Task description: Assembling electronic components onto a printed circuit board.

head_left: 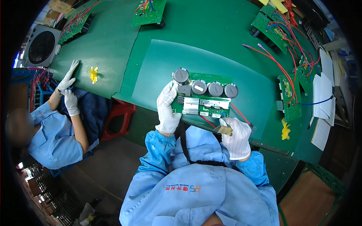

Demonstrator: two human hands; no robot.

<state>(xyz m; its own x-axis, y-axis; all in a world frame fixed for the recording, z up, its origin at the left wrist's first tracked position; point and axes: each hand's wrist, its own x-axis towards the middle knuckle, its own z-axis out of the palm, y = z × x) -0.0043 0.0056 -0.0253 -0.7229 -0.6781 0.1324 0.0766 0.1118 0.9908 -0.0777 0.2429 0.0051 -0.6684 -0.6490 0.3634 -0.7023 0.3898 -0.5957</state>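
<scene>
A green circuit board (217,78) is held just above the table near its front edge. Several large black round capacitors (199,87) line its far side, and a silver heatsink (191,106) sits on its near half. My left hand (166,109), in a white glove, grips the board's left edge. By the board's lower right corner, my gloved right hand (237,138) is closed on a small flat tan-and-grey piece (225,130) whose kind I cannot make out. Red wires (242,115) show beyond the board's right side, toward my right hand.
More wired boards stand at the far middle (149,13), far right (269,28) and right (290,98). Papers (323,96) lie along the right edge. Yellow scraps (286,129) are on the table. At left, a co-worker with gloved hands (68,77) sits near a fan (41,46).
</scene>
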